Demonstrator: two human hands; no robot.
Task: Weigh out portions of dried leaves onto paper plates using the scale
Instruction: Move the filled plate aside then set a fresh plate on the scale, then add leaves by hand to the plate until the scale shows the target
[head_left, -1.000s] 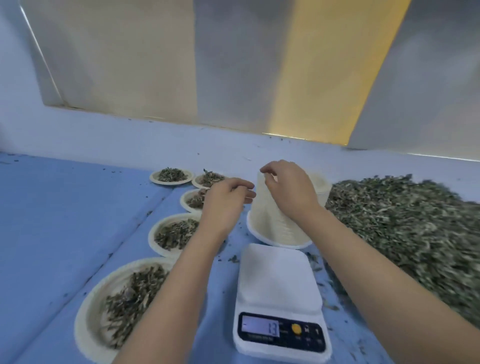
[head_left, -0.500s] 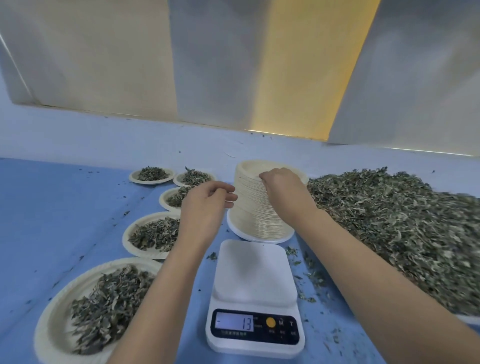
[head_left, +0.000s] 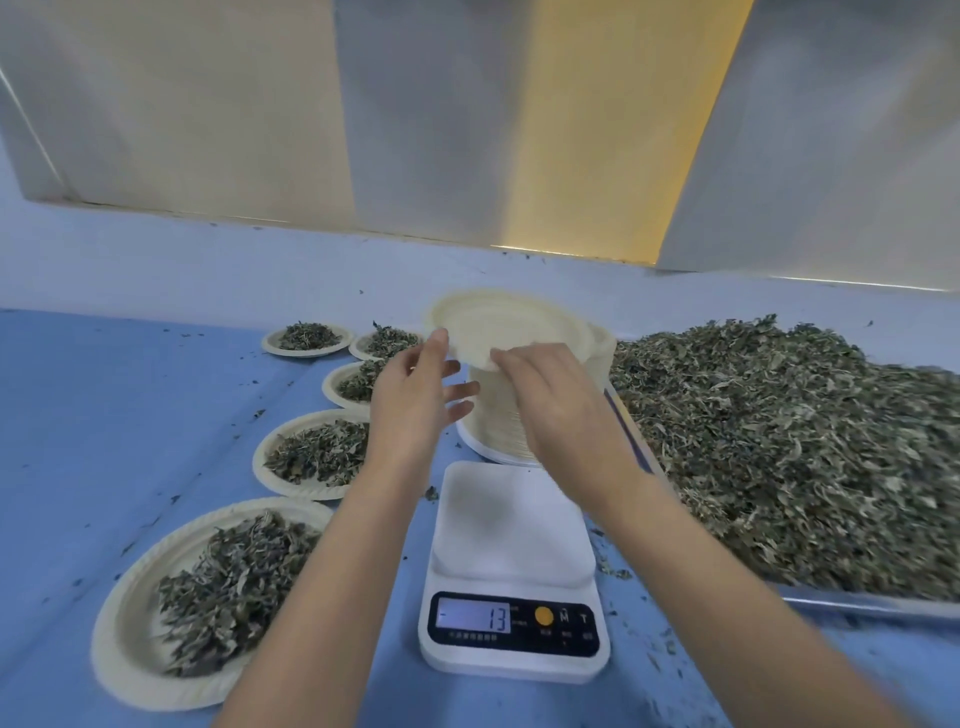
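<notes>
The scale sits nearest on the blue worktop (its display reads 13), with filled plates lined up to its left. Beyond it the right hand has its grip pinched on one paper plate, tilted just above the stack. The left hand, fingers straight, touches its rim, and dried leaves lie heaped to the right.

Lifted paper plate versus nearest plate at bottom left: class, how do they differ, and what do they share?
The lifted plate is empty; the nearest plate holds dried leaves. The lifted plate is tilted above the plate stack, gripped by the right hand; the nearest plate lies flat on the blue table. Both are round cream paper plates.
</notes>
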